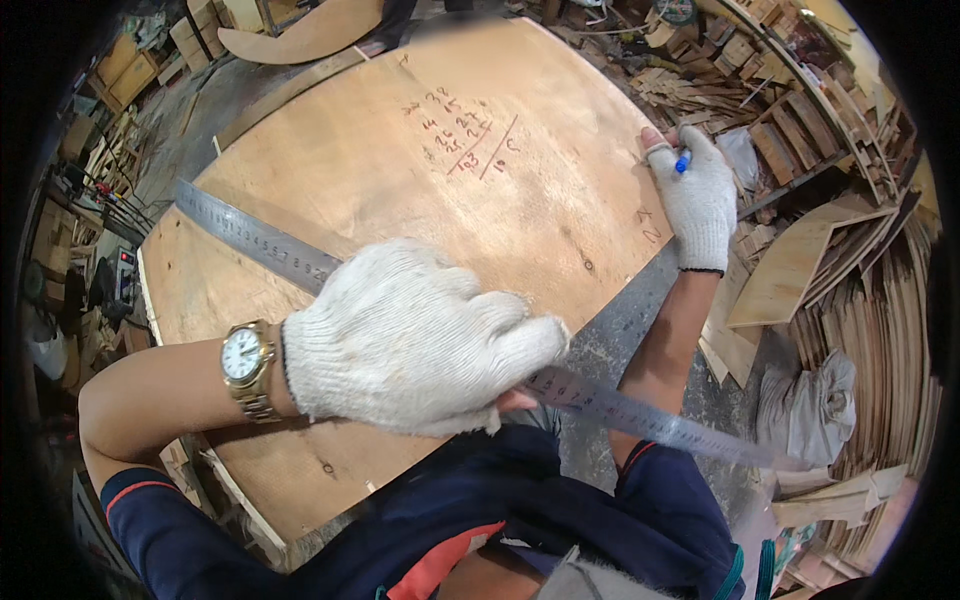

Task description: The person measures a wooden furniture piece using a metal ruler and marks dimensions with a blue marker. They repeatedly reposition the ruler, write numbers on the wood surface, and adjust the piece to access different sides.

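My left hand (420, 340), in a white knit glove with a watch (245, 355) at its wrist, is closed round a long steel ruler (250, 235). The ruler crosses a large plywood board (380, 150) on a slant and sticks out past the near edge toward the lower right. At the board's right edge is my right hand (698, 205), gloved too, with bare fingertips showing. A blue-ended pen (683, 162) pokes out between its curled fingers. Red handwritten figures mark the far half of the board. My left palm and its grip are partly hidden by the glove's back.
Stacked curved wood strips (880, 320) and a crumpled grey-white sack (808, 405) lie on the right. Wood offcuts (690, 75) pile up at the far right. A curved plywood piece (300, 38) sits beyond the board, and a person's dark-clothed legs show at the far edge.
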Demonstrator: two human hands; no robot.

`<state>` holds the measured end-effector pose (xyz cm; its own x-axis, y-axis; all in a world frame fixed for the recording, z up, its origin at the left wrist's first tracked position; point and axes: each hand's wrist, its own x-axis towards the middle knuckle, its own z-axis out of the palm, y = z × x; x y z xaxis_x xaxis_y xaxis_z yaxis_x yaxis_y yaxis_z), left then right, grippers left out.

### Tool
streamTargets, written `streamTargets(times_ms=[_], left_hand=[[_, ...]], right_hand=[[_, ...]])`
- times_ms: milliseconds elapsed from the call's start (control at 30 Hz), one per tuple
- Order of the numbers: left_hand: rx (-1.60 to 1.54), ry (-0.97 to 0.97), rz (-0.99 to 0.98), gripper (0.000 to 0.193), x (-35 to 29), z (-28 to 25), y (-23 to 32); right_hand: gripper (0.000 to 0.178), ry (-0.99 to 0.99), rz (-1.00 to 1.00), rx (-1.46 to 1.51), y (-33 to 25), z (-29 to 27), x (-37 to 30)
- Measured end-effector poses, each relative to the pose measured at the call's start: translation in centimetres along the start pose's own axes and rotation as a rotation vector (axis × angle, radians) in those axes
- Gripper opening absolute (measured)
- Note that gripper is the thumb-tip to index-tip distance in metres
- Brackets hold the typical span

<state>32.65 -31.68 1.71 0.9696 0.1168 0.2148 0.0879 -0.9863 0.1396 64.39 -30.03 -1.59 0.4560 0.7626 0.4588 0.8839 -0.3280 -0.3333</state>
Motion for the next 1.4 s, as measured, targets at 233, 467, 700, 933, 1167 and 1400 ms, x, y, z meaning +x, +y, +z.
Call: streamTargets(times_ms=[233,467,700,933,1167,1400], left_hand=[[0.031,0.01,0.03,0.034,1.0,0.4,0.1],[-0.027,0.101,-0.074,0.031,3.5,1.4,0.9],[0.074,0.289,-0.098,0.027,3.8,2.2,1.2],[0.215,0.355,-0.139,0.023,3.1,2.4,1.7],[0.248,0.588,-0.1,0.022,3.1,2.5,1.2],[0.22,0.34,-0.286,0.025,2.2,0.8,2.8]], right_hand=[[0.05,0.004,0.031,0.059,0.2,0.1,-0.1],[0.049,-0.034,0.052,0.115,-0.2,-0.2,-0.1],[0.044,-0.019,-0.169,-0.006,-0.2,-1.1,0.6],[0.033,0.202,-1.025,0.816,-10.1,-2.7,5.6],[0.033,-1.17,-0.918,1.215,-18.1,1.0,8.4],[0.026,-1.158,-0.734,1.025,-15.0,4.7,7.5]])
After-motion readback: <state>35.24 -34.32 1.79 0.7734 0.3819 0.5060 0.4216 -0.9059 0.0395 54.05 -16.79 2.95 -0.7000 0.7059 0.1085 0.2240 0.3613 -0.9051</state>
